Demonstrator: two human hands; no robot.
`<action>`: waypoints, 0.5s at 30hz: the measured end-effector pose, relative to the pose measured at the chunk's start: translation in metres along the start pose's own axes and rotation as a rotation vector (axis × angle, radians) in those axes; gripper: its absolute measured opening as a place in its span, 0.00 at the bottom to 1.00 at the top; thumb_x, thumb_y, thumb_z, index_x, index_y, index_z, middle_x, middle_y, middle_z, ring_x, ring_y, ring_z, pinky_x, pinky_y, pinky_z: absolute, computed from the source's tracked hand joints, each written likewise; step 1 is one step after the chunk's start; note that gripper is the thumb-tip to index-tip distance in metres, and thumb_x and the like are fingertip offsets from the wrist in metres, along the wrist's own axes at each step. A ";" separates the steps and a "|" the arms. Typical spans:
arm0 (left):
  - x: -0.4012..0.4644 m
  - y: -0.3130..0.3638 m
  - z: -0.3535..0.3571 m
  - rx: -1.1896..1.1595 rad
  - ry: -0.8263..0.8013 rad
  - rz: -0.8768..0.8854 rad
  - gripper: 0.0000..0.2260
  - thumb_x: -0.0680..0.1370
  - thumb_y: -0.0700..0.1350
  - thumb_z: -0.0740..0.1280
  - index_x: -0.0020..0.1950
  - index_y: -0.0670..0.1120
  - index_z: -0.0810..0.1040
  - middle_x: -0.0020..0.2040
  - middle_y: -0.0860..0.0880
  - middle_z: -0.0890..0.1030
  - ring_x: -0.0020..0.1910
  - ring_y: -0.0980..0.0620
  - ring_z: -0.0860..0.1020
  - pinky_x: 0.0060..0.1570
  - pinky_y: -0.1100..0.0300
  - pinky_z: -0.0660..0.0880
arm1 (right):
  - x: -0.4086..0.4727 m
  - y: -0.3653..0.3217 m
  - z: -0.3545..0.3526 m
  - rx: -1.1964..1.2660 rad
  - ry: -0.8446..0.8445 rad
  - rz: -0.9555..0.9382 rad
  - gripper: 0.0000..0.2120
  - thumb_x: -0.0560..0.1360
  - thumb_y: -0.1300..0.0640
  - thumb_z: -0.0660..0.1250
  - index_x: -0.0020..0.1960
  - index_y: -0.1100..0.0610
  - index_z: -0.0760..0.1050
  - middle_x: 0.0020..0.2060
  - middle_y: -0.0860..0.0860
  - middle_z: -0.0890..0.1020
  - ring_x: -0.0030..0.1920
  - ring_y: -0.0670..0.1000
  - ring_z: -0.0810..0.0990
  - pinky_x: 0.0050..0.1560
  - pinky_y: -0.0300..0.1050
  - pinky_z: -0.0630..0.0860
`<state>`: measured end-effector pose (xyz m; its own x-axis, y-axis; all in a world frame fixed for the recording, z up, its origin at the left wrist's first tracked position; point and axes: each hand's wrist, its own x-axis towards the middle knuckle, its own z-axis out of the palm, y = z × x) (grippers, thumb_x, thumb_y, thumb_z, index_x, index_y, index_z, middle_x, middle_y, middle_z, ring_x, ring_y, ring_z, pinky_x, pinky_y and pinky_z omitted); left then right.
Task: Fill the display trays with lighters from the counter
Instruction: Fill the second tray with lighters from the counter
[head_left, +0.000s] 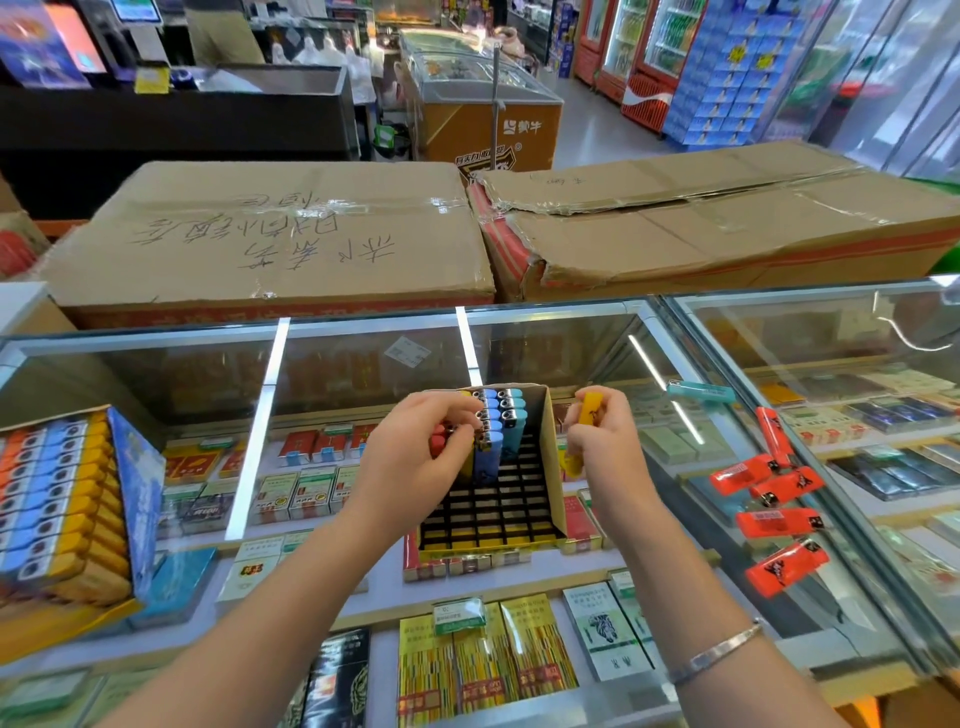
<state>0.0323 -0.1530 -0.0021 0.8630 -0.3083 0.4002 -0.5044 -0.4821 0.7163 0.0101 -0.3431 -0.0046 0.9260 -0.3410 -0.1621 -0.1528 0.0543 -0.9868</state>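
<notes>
Left hand (415, 447): curled round lighters (496, 426) in the display tray (550, 467), hiding the red ones.
Right hand (602, 436): pinches a yellow lighter (591, 410) beside the tray; lower end hidden.
Orange lighters (774, 499): on counter (675, 364), right of both hands.

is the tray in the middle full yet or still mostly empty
Mostly empty. The display tray holds lighters only in its far rows; the near grid cells are bare.
</notes>
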 end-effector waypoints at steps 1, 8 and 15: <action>0.001 0.001 -0.001 -0.038 0.007 -0.042 0.16 0.76 0.40 0.65 0.49 0.63 0.72 0.47 0.61 0.77 0.50 0.66 0.74 0.47 0.70 0.72 | -0.002 -0.001 -0.002 -0.015 -0.011 -0.014 0.18 0.68 0.75 0.57 0.47 0.54 0.69 0.37 0.53 0.70 0.36 0.50 0.69 0.36 0.45 0.69; 0.009 0.017 -0.004 -0.152 -0.018 -0.085 0.12 0.77 0.42 0.65 0.52 0.60 0.75 0.51 0.60 0.77 0.53 0.62 0.74 0.49 0.55 0.78 | -0.012 -0.012 -0.005 0.105 -0.331 -0.086 0.27 0.69 0.74 0.66 0.59 0.47 0.72 0.42 0.47 0.84 0.44 0.46 0.82 0.39 0.39 0.78; 0.014 0.029 -0.006 -0.181 -0.167 0.035 0.14 0.76 0.48 0.67 0.59 0.63 0.74 0.53 0.64 0.76 0.56 0.64 0.74 0.55 0.61 0.72 | -0.022 -0.019 0.000 0.122 -0.520 -0.094 0.13 0.68 0.67 0.71 0.51 0.58 0.77 0.37 0.53 0.83 0.36 0.50 0.80 0.35 0.39 0.75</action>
<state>0.0299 -0.1665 0.0269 0.8208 -0.4610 0.3372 -0.5077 -0.3185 0.8005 -0.0073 -0.3370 0.0174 0.9872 0.1583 -0.0217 -0.0481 0.1654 -0.9851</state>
